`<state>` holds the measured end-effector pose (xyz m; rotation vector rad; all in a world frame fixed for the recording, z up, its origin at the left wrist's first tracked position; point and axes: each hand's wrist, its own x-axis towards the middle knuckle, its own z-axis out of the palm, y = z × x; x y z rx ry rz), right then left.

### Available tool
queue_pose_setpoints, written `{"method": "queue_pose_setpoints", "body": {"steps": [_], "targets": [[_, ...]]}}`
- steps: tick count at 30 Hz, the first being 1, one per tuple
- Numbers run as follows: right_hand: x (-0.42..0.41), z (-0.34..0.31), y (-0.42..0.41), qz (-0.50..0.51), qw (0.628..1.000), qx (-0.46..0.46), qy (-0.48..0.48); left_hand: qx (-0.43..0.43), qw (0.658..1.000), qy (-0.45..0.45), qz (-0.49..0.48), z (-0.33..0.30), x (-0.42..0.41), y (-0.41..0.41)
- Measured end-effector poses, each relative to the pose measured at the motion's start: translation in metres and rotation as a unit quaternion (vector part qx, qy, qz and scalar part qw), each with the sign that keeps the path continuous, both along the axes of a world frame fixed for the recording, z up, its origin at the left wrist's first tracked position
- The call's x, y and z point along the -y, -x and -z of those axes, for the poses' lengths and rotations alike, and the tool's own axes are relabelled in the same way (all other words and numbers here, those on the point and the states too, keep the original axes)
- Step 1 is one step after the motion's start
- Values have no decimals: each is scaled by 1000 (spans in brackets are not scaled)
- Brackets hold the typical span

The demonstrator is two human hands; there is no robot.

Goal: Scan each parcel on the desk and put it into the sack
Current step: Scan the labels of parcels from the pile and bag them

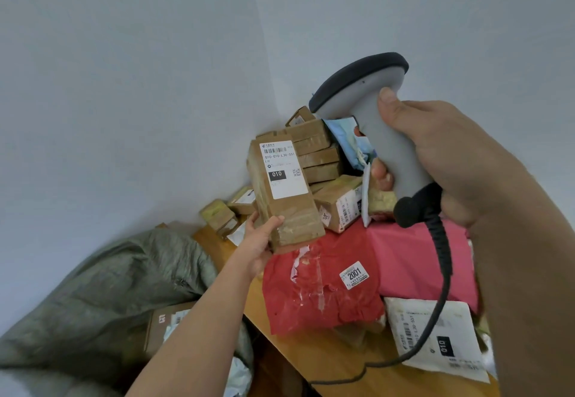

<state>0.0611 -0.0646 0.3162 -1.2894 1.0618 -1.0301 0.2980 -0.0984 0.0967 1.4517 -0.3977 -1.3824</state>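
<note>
A: Right hand [451, 160] nearest the lens, fingers and thumb wrapped round the handle of a grey scanner [370, 110]. Its dark-rimmed head points away toward the corner; black cable [443, 272] drops from the handle's base across the desk.

B: Biggest things first?

A: Grey-green sack [102, 297], slumped low on the left beside the wooden desk [311, 353], mouth open, a cardboard box [161, 328] inside. Then a red mailer bag [323, 287] lying on the desk, sticker reading 2001, touching a pink mailer bag [413, 259] to its right.

B: Left hand?

A: Left hand [261, 241] grips the lower end of a taped brown parcel [284, 194], held upright above the desk edge, white label facing the camera, in front of the scanner.

B: Behind it?

A: Stack of brown boxes [317, 151] against the wall corner. White-labelled packet [441, 337] at the near right, under the cable.
</note>
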Motion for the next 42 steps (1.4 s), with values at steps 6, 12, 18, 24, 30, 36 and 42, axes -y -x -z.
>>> {"method": "queue_pose_setpoints", "body": {"steps": [6,12,18,24,30,36,42], "targets": [[4,4,-22,-13,1000,8,-5,7,1000,-4,-16,7,-8,-21],[9,5,-32,-20,1000,-2,-1,-1,999,-13,-45,16,-12,-34],[13,7,-42,-50,999,-9,2,-11,997,-20,-74,21,-19,-43],[14,11,-64,-67,998,-6,10,-27,996,-22,-83,29,-28,-65],[14,15,-87,-77,997,10,-3,-43,994,-2,-101,29,-41,-89],[27,52,-143,-61,996,43,-51,-120,988,42,-83,29,-61,-117],[33,150,-202,-108,980,-42,-159,-187,978,65,-62,41,-94,-145]]}}
